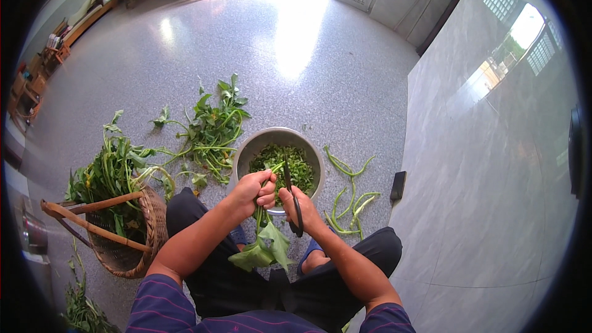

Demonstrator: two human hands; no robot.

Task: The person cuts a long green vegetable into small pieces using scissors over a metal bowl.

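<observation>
My left hand [254,191] is closed round a bunch of leafy green stems [264,234]. Its broad leaves hang down over my lap, and the stem ends point up over a metal bowl [317,154]. In my right hand [301,206] is a pair of black scissors [288,172], its blades pointing away from me over the bowl, just right of the stem ends. Chopped greens [293,163] cover the inside of the bowl, which stands on the floor in front of me. Both hands are at its near rim.
At my left lies a tipped wicker basket [154,222] full of leafy stalks. More leafy stalks [216,126] lie beyond it, left of the bowl. Loose bare stems [351,191] are on the floor at right, beside a black phone-like object [398,185] near the grey wall [481,179].
</observation>
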